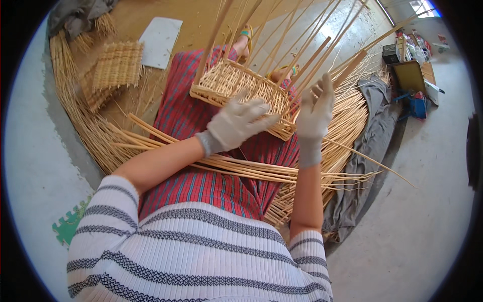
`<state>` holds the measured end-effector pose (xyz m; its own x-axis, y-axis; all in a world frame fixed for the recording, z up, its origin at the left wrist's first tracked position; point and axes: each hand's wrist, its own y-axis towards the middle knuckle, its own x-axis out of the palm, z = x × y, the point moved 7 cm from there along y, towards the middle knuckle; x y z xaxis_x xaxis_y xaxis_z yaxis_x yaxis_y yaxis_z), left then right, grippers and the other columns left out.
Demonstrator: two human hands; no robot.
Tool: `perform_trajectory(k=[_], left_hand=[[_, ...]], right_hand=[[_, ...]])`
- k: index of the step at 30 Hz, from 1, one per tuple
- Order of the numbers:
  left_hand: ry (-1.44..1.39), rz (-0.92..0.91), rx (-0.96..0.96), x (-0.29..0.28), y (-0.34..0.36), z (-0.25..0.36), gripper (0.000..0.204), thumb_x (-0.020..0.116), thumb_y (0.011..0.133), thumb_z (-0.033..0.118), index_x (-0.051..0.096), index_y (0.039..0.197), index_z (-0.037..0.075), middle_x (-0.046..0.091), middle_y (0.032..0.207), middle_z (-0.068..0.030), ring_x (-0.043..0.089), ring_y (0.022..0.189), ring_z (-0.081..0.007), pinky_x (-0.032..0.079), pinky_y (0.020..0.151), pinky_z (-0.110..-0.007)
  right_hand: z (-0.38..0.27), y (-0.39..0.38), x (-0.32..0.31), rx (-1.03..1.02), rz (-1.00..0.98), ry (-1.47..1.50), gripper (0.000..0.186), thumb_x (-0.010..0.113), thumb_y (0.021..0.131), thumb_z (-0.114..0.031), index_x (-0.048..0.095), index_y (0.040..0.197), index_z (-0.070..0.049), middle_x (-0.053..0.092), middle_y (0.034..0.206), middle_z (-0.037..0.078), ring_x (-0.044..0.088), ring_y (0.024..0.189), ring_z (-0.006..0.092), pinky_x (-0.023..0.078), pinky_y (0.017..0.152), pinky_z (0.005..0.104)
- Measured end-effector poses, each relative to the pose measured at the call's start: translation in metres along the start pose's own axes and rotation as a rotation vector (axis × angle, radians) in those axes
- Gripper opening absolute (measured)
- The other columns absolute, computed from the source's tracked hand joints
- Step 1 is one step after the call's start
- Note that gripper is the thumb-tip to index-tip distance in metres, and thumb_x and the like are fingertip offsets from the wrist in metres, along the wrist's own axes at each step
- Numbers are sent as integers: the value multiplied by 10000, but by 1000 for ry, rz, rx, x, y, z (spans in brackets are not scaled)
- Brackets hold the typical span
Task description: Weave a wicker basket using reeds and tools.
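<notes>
A partly woven rectangular wicker basket [204, 92] lies tilted on my lap, with long thin rods and several flat wooden stakes [317, 61] standing up from its edges. My left hand [239, 125], in a pale work glove, reaches over the near edge of the basket with its fingers stretched out; they are slightly blurred. At the basket's right corner my gloved right hand [317, 110] is raised beside the upright rods, fingers pointing up and thumb apart. A single thin rod [370, 159] runs out to the right from near my right wrist. Nothing shows clearly gripped in either hand.
Loose peeled rods [236, 166] lie across my red plaid cloth [201, 189]. Large rod bundles sit left and right [352, 118], the right one beside a grey cloth [375, 131]. Woven panels [118, 64] and a white board [161, 41] lie far left; a blue bag [416, 105] stands right.
</notes>
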<state>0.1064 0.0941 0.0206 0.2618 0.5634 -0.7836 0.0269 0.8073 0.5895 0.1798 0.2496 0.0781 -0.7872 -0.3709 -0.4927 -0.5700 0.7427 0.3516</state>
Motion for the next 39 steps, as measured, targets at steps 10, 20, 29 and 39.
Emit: perform_trajectory(k=[10, 20, 29, 39], left_hand=[[-37, -255, -183, 36, -43, -40, 532, 482, 951, 183, 424, 1480, 155, 555, 1432, -7, 569, 1257, -121, 370, 1112, -352], [-156, -196, -161, 23, -31, -42, 547, 505, 925, 150, 455, 1467, 202, 642, 1315, 10, 621, 1170, -105, 432, 967, -331], [-317, -189, -209, -11, -17, -46, 664, 667, 873, 107, 422, 1489, 147, 581, 1383, -91, 581, 1229, -234, 452, 1012, -371], [-28, -395, -348, -106, -75, -91, 190, 681, 817, 169, 692, 1007, 167, 716, 865, -5, 677, 851, -209, 478, 896, -390]], right_hand=[[73, -106, 74, 662, -506, 157, 395, 716, 853, -61, 580, 1223, -34, 700, 898, 94, 689, 619, 122, 510, 454, 254], [18, -99, 52, 64, -258, -303, 484, 670, 888, -96, 509, 1344, -68, 609, 1219, 167, 705, 923, 232, 557, 810, 375], [12, -177, 46, 158, -888, -476, 355, 678, 858, -319, 708, 1147, -115, 707, 1036, 125, 670, 973, 318, 531, 850, 420], [4, -122, -46, -83, 98, -516, 348, 779, 735, -30, 752, 1076, -97, 716, 1070, 85, 678, 959, 225, 550, 796, 384]])
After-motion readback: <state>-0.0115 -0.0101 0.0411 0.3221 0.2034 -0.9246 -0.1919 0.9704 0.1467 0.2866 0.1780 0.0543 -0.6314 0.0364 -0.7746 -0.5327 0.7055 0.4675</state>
